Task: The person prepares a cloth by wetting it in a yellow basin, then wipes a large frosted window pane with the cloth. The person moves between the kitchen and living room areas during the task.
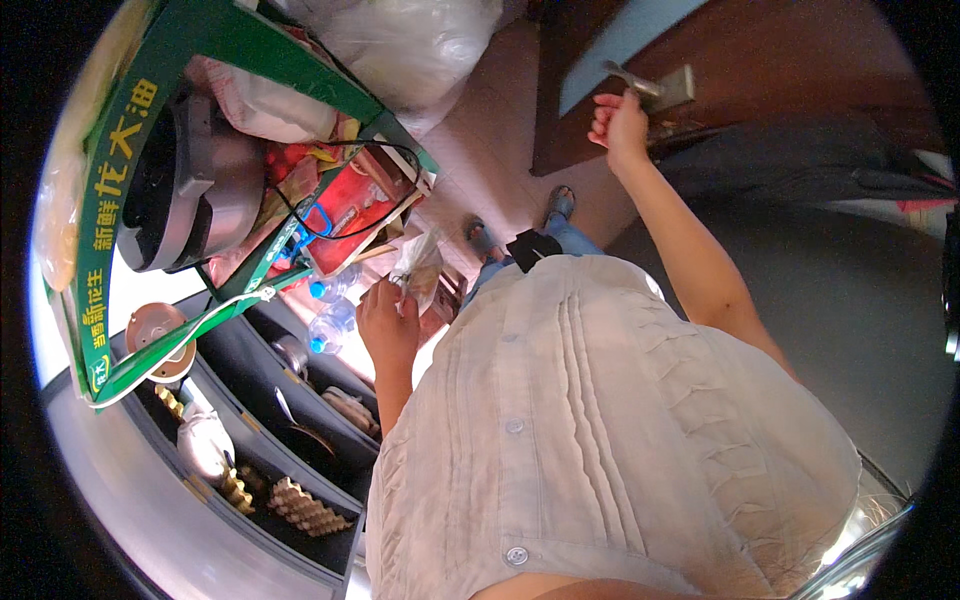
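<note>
My left hand (388, 319) is closed around the gathered top of a small clear plastic bag (421, 262), which hangs down with something pale inside. My right arm reaches out to a brown wooden door (757, 67). My right hand (624, 129), fingers curled, is beside the metal lever handle (634, 81) and overlaps it in view. Whether the fingers grip the lever cannot be told. A square plate (679, 86) sits behind the handle.
A green display rack (112, 187) bearing writing holds an appliance (199, 176) and red packaging (352, 210) on my left. Below are open dark drawers (300, 442) with egg cartons (307, 506). Water bottles (330, 326) stand nearby. A large plastic bag (420, 45) lies ahead on the tiled floor (502, 112).
</note>
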`<state>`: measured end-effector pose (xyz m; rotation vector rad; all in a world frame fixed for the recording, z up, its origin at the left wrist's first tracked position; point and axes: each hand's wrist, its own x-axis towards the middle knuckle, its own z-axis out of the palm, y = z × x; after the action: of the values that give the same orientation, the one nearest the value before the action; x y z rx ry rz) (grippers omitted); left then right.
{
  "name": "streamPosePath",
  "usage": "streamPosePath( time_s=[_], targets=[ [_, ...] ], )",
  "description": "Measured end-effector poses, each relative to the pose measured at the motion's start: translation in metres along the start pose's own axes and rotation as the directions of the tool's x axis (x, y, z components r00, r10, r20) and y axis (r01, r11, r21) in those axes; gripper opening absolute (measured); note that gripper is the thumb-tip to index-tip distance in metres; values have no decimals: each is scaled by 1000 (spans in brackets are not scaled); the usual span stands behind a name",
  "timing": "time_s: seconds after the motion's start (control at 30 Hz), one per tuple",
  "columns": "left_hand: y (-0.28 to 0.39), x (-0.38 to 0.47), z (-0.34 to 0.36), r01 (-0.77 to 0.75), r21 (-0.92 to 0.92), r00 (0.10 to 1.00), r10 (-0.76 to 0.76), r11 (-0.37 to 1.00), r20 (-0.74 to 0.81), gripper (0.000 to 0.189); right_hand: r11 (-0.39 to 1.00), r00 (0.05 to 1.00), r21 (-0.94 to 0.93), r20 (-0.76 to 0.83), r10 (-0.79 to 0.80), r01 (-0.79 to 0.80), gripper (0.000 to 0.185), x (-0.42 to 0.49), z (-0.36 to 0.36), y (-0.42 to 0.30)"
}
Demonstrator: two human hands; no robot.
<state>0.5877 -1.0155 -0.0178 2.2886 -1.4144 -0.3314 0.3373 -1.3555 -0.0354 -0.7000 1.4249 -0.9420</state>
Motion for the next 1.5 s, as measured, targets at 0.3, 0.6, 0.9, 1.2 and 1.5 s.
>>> streamPosePath(
  time_s=[0.3, 0.6, 0.9, 1.2, 1.5],
  targets=[
    [0, -7, -15, -35, 110, 998, 30, 993, 46, 13, 992, 992, 113, 119, 39, -53, 54, -11, 53, 9],
    [3, -5, -22, -33, 134, 997, 23, 990, 77, 13, 961, 863, -196, 500, -76, 198, 42, -55, 51, 18],
    [0, 11, -8, -113, 86, 993, 108, 990, 56, 15, 597, 661, -368, 69, -747, 713, 30, -98, -39, -24],
    [41, 50, 13, -259, -6, 964, 259, 966, 57, 14, -152, 507, -791, 513, -693, 593, 69, -70, -17, -37],
    [79, 97, 52, -449, -87, 858, 456, 889, 238, 15, -258, 445, -679, 675, -589, 688, 62, -60, 5, -51]
  ],
)
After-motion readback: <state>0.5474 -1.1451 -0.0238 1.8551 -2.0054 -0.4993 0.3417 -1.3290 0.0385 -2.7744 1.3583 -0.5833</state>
